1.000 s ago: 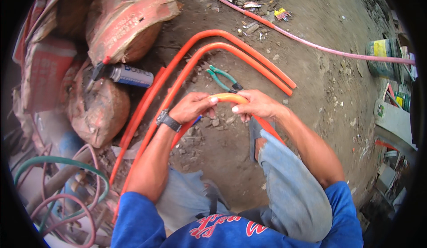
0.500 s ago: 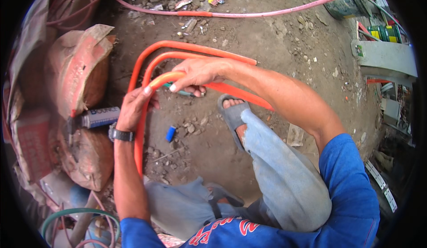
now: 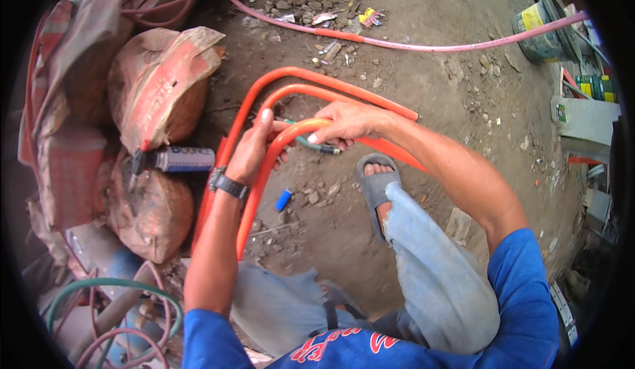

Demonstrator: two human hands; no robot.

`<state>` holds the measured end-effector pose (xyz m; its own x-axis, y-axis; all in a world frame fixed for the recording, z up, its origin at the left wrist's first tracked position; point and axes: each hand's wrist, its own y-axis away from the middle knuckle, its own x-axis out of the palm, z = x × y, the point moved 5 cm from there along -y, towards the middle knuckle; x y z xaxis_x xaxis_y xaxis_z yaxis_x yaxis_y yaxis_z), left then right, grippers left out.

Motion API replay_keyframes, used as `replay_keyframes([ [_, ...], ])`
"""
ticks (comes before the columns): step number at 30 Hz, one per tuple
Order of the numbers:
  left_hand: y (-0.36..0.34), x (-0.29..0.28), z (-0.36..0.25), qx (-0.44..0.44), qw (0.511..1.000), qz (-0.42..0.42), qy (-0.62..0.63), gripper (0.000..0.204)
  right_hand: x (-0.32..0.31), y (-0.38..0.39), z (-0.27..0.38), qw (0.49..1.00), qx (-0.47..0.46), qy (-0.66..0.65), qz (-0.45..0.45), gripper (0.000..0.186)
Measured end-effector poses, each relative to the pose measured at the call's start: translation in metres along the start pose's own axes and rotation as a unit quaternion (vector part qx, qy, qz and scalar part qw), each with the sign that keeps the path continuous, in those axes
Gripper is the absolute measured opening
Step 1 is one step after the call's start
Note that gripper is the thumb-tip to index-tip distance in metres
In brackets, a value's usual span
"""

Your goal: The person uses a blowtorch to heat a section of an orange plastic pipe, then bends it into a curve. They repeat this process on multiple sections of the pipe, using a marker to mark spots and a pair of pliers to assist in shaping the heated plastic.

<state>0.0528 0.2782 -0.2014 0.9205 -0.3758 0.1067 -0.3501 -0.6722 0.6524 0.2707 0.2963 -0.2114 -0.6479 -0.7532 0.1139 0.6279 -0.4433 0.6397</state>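
A bent orange pipe [image 3: 254,200] curves up from beside my left forearm and over toward the right. My left hand [image 3: 254,145], with a dark wristwatch [image 3: 228,184], curls its fingers around the pipe below the bend; its thumb points up, off the pipe. Just past the top of the curve, my right hand [image 3: 349,122] grips the same pipe with thumb and fingers. Two more bent orange pipes lie behind it, one an outer pipe [image 3: 291,71]. A thin green hose [image 3: 309,144] with a dark end shows beneath my right hand.
Left of my arm, a spray can [image 3: 188,159] lies against dusty sacks [image 3: 159,81]. A blue lighter-like piece [image 3: 284,200] rests on the dirt near pebbles. A pink hose [image 3: 430,47] crosses the far ground to a dark bucket [image 3: 542,28]. My sandaled foot [image 3: 377,184] is close by.
The view has shifted, so the scene sits further right. My left thumb has lifted from the pipe and now points upward. My right hand keeps its grip.
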Motion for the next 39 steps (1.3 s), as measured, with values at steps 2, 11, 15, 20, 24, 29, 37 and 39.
replay_keyframes([
  [2,0.000,0.009,-0.001,0.005,0.999,-0.031,-0.026,0.078,-0.001,0.002,-0.007,1.000,0.019,0.009,-0.009,0.029],
  [11,-0.021,0.021,-0.019,0.094,0.914,-0.218,-0.328,0.078,0.013,-0.008,-0.020,0.999,0.004,-0.025,0.019,0.020],
  [15,-0.027,0.043,-0.037,0.077,0.875,-0.221,-0.424,0.074,0.012,-0.008,-0.010,1.000,-0.019,-0.005,-0.001,0.021],
  [20,-0.029,0.056,-0.039,0.091,0.856,-0.207,-0.466,0.075,0.013,-0.008,-0.010,0.999,-0.019,0.019,-0.018,0.024],
  [24,-0.033,0.059,-0.038,0.097,0.851,-0.205,-0.473,0.076,0.017,-0.009,-0.013,0.999,-0.020,0.017,-0.028,0.025],
  [29,-0.036,0.055,-0.034,0.107,0.846,-0.212,-0.478,0.079,0.016,-0.010,-0.013,0.999,0.002,0.019,-0.041,0.024],
  [37,0.018,-0.038,0.034,0.028,0.980,-0.108,-0.164,0.067,0.011,-0.009,-0.035,0.999,0.030,-0.012,-0.026,0.021],
  [39,0.058,-0.041,0.060,-0.058,0.982,-0.073,-0.167,0.069,0.011,-0.010,-0.039,0.999,0.025,-0.013,-0.024,0.021],
])
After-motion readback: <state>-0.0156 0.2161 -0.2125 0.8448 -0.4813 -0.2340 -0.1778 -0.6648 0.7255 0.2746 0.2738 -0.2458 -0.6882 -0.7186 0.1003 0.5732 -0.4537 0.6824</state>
